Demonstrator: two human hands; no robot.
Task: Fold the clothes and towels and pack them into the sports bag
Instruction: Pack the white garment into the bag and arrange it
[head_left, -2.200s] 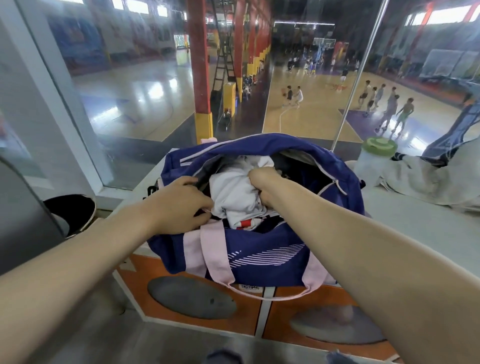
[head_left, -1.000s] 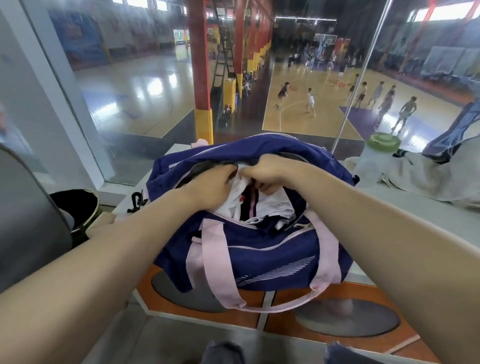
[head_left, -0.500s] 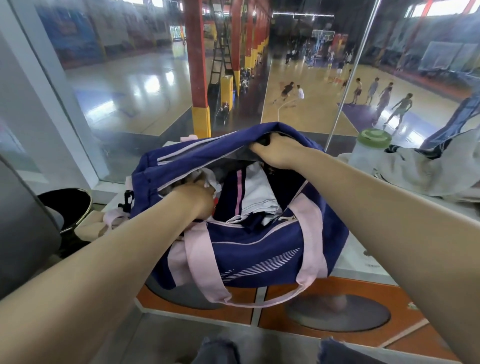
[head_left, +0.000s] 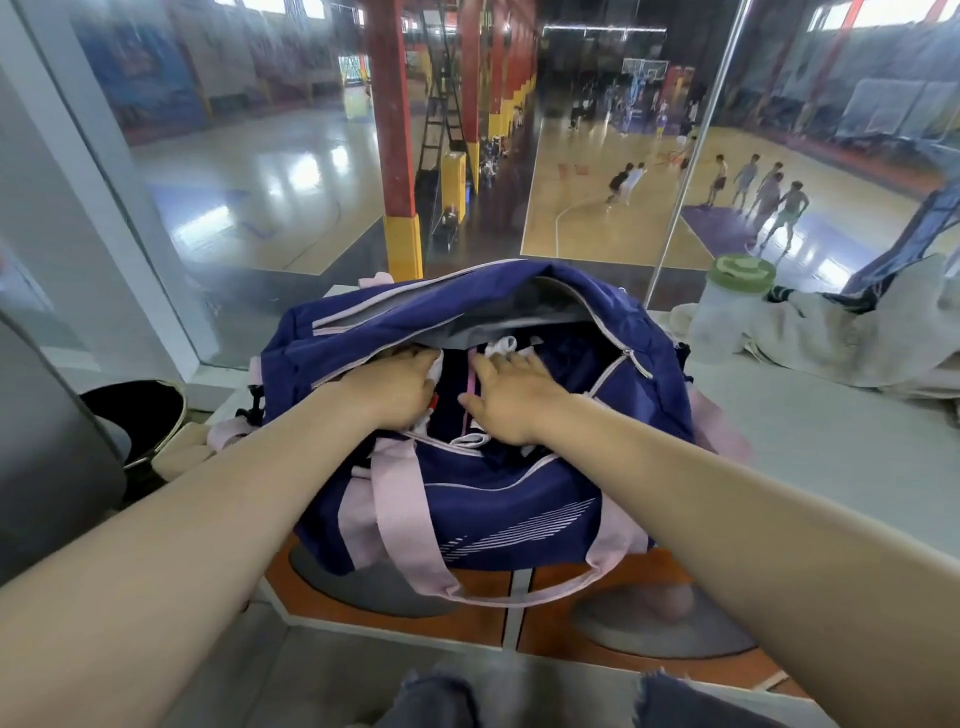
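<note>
Both hands are down in the open mouth of the navy fabric sports bag with pale pink straps (head_left: 493, 499), which sits on the white ledge (head_left: 831, 441) by the window: the left hand (head_left: 395, 389) curls into a bit of white cloth at the left side, while the right hand (head_left: 511, 400) presses flat, fingers spread, on the folded dark and white clothes (head_left: 501, 345) inside. This looks like the packing-down step. Next calls for flattening the pile, then fetching the crumpled grey-white towel (head_left: 831, 338) lying well apart on the right.

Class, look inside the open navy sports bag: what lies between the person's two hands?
In the head view, between the left hand and the right hand lies dark folded clothing with a pink stripe, inside the navy sports bag.
</note>
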